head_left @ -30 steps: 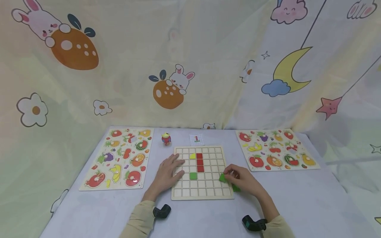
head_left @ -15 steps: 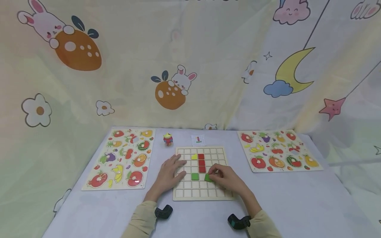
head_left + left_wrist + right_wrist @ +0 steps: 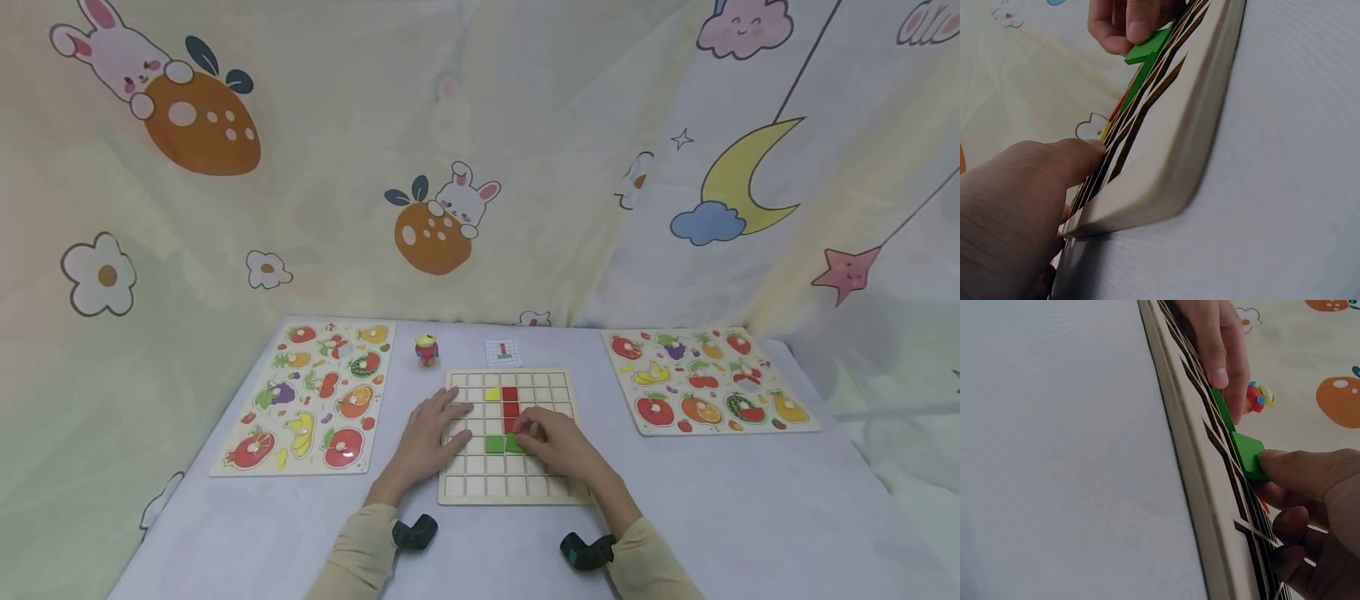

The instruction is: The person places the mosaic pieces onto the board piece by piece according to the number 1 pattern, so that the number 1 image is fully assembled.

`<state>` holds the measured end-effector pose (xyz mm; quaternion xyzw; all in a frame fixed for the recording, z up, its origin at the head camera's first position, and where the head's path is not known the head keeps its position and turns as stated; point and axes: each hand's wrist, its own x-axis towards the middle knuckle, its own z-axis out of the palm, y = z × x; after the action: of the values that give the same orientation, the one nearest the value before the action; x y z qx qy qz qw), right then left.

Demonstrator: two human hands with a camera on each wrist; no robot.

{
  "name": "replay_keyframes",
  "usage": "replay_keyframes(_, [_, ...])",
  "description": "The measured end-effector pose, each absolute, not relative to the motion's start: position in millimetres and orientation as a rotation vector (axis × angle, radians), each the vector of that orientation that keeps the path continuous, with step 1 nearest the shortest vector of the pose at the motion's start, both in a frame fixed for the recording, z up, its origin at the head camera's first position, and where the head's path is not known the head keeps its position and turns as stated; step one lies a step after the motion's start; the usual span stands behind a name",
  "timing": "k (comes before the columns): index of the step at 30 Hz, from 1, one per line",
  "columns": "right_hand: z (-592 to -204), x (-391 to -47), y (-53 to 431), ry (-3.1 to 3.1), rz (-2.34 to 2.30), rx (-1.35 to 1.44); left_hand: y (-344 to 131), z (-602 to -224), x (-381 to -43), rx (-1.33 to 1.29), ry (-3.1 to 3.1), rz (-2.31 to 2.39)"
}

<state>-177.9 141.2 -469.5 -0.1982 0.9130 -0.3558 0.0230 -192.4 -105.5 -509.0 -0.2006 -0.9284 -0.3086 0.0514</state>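
Observation:
A wooden grid board lies on the table in front of me. My right hand pinches a green square tile between thumb and finger. That tile is tilted over the cell just right of another green tile, which lies flat in the grid. A column of red tiles stands above it, the lowest partly covered by my right fingers. To the left of the top red one is a yellow piece. My left hand rests on the board's left side with fingers spread and straight.
Behind the board lie a small printed pattern card and a toy figure. Fruit puzzle boards flank it, one at left and one at right. A patterned curtain hangs at the table's back edge.
My right hand has carried the green tile leftward from the board's right edge to beside the other green tile. My left hand stays on the board. The head view has shifted slightly.

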Motion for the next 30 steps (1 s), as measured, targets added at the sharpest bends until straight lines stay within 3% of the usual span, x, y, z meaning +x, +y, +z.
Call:
replay_keyframes(12, [-466, -173, 147, 2.849, -1.022, -0.641, -106, -507, -194, -0.645, -2.81, -0.948])
replay_keyframes(30, [-457, -151, 232, 2.768, -1.036, -0.52, -106, -507, -192, -0.636, -2.799, -0.96])
